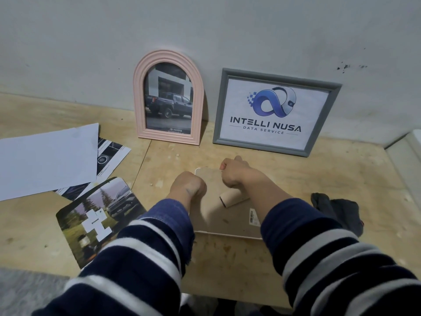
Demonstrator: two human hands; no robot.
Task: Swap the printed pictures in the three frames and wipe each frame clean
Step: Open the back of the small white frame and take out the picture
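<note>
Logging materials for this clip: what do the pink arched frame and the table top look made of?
Pink arched frame: probably moulded plastic or painted wood; matt, even colour, smooth ridges. Table top: bare plywood, judging by visible grain, stains and a panel seam.

"TOYOTA" on pink arched frame's print [168, 103], "INTELLI NUSA DATA SERVICE" in grey frame [273, 112]

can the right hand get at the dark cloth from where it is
Probably yes: the dark cloth lies uncovered on the table beside the right forearm, nothing on it or between. But the right hand looks busy on the face-down frame and must let go first.
</note>
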